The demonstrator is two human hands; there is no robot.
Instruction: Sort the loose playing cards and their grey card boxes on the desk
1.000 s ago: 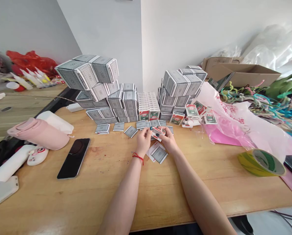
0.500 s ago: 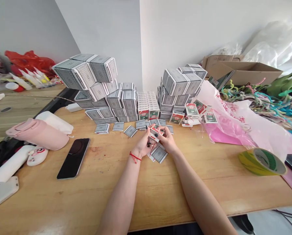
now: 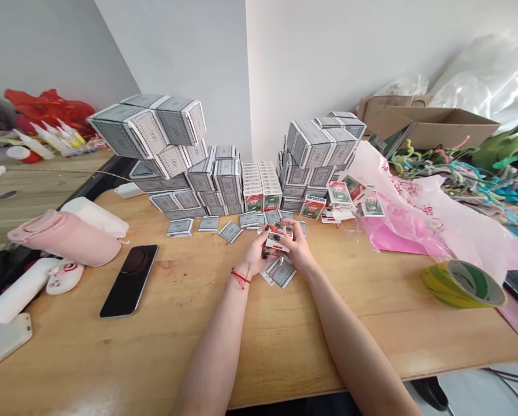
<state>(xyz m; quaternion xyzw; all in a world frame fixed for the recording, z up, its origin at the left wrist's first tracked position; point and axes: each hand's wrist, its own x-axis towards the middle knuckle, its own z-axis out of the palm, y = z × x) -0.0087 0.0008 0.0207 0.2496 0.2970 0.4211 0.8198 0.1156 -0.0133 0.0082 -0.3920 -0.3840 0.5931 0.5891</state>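
Between both hands is a red, green and white playing card box (image 3: 280, 238), its white end turned toward me. My left hand (image 3: 256, 252) grips its left side, and my right hand (image 3: 298, 245) closes round the right side. Dark nails show on the fingers. Just beneath the hands, loose playing cards (image 3: 284, 274) lie back side up on the table. More grey-backed cards (image 3: 231, 232) are spread behind and to the left. Two rows of card boxes (image 3: 262, 179) stand at the back, between structures built of grey-backed cards (image 3: 155, 138).
Left on the wooden table (image 3: 172, 358) are a black phone (image 3: 129, 281) and a pink tumbler (image 3: 70, 237) lying on its side. At right stand a roll of tape (image 3: 463, 284), plastic bags (image 3: 415, 202) and several card boxes (image 3: 340, 194). A cardboard box (image 3: 441, 124) is behind.
The card box has turned slightly in my hands, its white end now facing me more squarely. My right fingers have shifted over its far side. The view has moved a little.
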